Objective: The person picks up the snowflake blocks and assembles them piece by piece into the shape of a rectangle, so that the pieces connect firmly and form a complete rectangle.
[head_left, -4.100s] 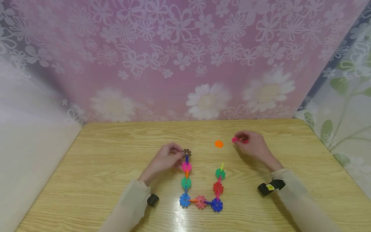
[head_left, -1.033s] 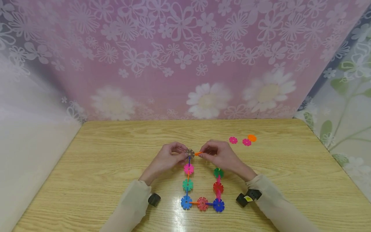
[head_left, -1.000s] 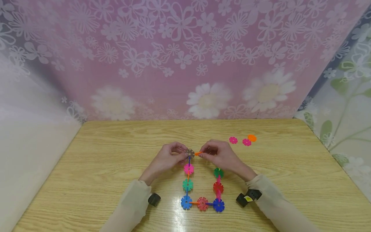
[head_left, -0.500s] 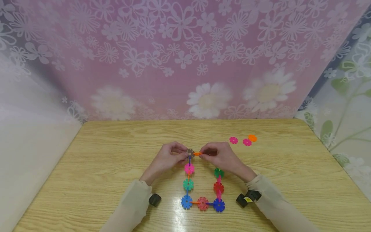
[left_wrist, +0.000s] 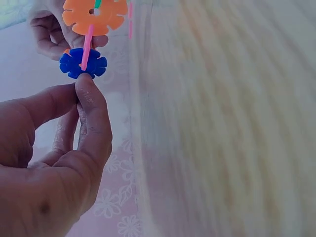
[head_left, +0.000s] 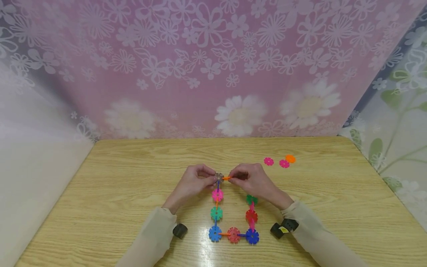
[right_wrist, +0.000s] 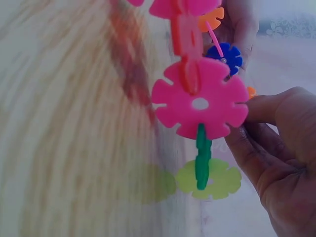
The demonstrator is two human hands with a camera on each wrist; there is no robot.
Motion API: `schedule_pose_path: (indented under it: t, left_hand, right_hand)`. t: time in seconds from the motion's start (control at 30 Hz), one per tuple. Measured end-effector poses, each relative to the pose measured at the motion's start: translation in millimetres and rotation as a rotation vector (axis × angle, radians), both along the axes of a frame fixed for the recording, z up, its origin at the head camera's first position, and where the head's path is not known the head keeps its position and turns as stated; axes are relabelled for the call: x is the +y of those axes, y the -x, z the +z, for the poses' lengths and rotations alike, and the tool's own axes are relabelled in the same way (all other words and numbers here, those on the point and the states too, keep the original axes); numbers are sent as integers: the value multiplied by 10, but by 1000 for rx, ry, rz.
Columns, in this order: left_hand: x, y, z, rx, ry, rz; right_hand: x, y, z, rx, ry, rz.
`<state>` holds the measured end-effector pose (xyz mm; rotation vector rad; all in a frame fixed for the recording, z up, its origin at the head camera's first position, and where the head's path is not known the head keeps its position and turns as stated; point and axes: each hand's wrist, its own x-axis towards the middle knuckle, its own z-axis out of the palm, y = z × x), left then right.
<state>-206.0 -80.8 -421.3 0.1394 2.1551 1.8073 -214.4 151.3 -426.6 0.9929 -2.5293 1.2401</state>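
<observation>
In the head view, my left hand (head_left: 194, 183) pinches the brown notched snowflake disc (head_left: 219, 178) that ends the left side of a U-shaped chain of interlocking discs. My right hand (head_left: 252, 180) pinches an orange disc (head_left: 226, 178), edge-on against the brown one; how deep its slot sits I cannot tell. Below the brown disc hang a blue disc (left_wrist: 81, 63) and a pink disc (head_left: 217, 195). The chain's other side ends near my right wrist with a green disc (head_left: 252, 200) and a yellow-green disc (right_wrist: 217, 178), hidden by that hand in the head view.
Two loose magenta discs (head_left: 268, 161) and a loose orange disc (head_left: 290, 158) lie beyond my right hand; the orange one touches one magenta disc. The chain's bottom row has a light blue disc (head_left: 215, 234) and a dark blue disc (head_left: 252, 236). A flowered curtain (head_left: 213, 74) borders the table.
Earlier my right hand held magenta pieces at the far right; those now lie on the table, and it holds an orange disc at the brown one. Over the last second both hands barely moved.
</observation>
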Motion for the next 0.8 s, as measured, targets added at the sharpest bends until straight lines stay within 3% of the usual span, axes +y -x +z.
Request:
schedule_pose_path:
  t: [0.57, 0.67, 0.8]
  left_hand:
    - [70, 9, -7, -74, -47, 73]
    - [76, 22, -8, -75, -43, 74]
    - [67, 43, -3, -53, -28, 59]
  right_hand:
    - [-14, -15, -24, -51, 55, -22]
    - [-17, -13, -25, -103, 78, -27]
    - [-10, -5, -23, -245, 114, -33]
